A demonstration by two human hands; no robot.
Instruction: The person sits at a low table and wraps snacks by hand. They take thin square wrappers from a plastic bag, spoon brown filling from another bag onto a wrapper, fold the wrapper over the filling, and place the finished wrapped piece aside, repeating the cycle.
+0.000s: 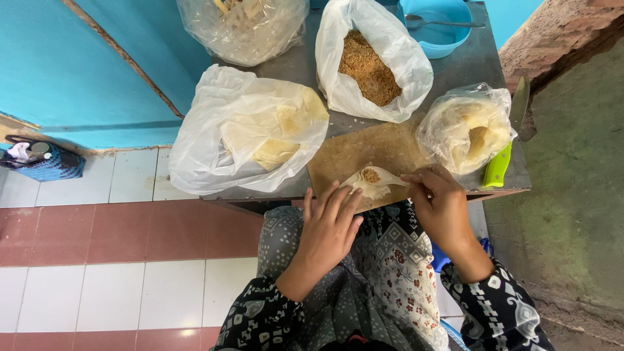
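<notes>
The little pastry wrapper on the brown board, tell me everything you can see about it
The pastry wrapper is a thin, pale cream sheet of dough, lying flat near the front edge of the brown board. A small mound of crumbly brown filling sits on its middle. Its edges are partly folded up. The left hand touches its near left edge with the fingertips; the right hand pinches its right corner.
</notes>
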